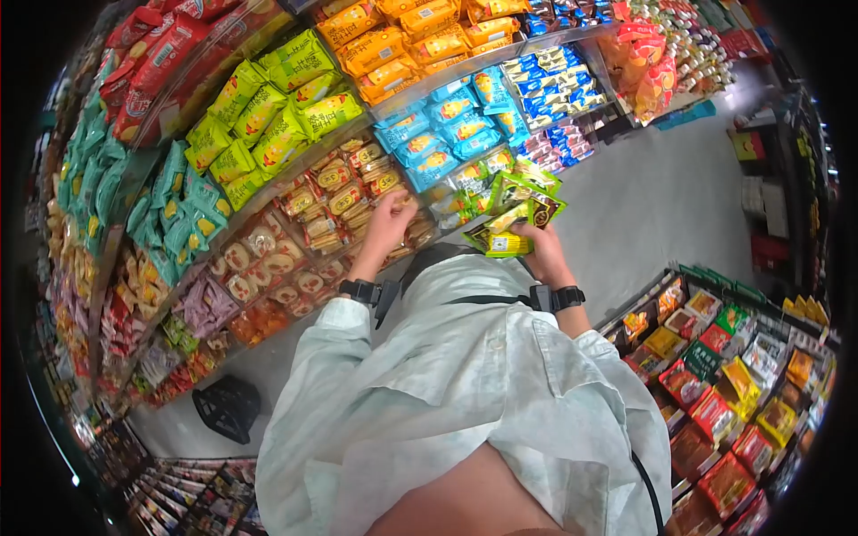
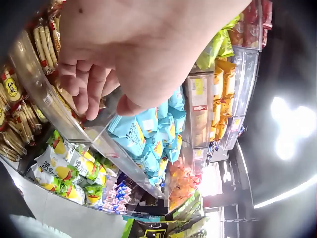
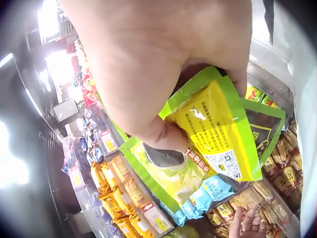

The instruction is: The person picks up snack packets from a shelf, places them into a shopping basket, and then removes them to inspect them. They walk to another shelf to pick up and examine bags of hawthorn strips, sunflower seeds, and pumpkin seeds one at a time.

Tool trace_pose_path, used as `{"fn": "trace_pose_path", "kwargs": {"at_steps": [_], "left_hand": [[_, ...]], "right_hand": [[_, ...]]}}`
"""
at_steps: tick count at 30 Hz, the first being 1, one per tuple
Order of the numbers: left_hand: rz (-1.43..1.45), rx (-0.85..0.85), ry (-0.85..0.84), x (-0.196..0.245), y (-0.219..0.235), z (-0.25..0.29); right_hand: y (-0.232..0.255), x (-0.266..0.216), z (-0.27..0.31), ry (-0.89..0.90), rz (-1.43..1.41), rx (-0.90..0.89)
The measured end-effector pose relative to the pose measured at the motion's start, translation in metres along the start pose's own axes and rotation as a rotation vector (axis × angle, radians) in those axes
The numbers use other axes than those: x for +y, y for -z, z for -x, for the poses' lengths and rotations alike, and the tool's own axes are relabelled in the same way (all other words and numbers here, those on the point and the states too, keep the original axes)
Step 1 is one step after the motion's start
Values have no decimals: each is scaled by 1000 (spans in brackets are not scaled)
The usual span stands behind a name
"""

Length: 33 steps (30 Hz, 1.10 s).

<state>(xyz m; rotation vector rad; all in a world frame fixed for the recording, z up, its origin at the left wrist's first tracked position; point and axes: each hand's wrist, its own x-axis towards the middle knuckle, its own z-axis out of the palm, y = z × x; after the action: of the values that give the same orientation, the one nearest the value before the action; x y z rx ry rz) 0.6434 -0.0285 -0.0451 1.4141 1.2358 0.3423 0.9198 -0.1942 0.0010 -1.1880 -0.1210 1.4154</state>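
My right hand (image 1: 543,255) grips several green-edged snack bags (image 1: 514,214) by their edges. In the right wrist view the thumb lies against a yellow-backed bag (image 3: 213,129) with a printed code, and other green-edged bags fan out behind it. My left hand (image 1: 390,223) is over a bin of clear-wrapped stick snacks (image 1: 344,192). In the left wrist view its fingers (image 2: 91,91) hang loosely bent near the bin's clear front edge, with nothing seen between them. Just beyond are light-blue snack packs (image 2: 143,139).
Tiered clear bins hold lime-green packs (image 1: 268,116), orange packs (image 1: 384,58) and blue-and-white packs (image 1: 554,80). Grey floor (image 1: 652,196) runs along the right. A second display of packets (image 1: 715,415) stands at lower right, and a black basket (image 1: 226,408) sits at lower left.
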Motion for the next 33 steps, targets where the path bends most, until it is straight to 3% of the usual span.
{"fn": "trace_pose_path", "kwargs": {"at_steps": [4, 7, 8, 10, 13, 17, 23, 29, 33], "left_hand": [[192, -159, -61, 76, -47, 49], [233, -258, -141, 84, -85, 72], [332, -271, -72, 83, -96, 85], [327, -139, -66, 81, -115, 112], [329, 65, 126, 91, -128, 148], [663, 214, 191, 65, -140, 179], [895, 330, 211, 41, -139, 216], [1007, 423, 67, -7, -115, 271], [1109, 456, 64, -42, -84, 329]], "right_hand": [[4, -16, -12, -98, 69, -197], [4, -22, -14, -192, 233, -370], [7, -21, -15, -211, 274, -423], [7, -19, -11, -255, 340, -530], [1, -19, -5, -299, 451, -676], [-13, -17, 1, -375, 561, -860], [-43, -16, 27, -422, 725, -986], [-78, 36, 59, -397, 893, -1129], [-122, 81, 98, -452, 1018, -1212]]}}
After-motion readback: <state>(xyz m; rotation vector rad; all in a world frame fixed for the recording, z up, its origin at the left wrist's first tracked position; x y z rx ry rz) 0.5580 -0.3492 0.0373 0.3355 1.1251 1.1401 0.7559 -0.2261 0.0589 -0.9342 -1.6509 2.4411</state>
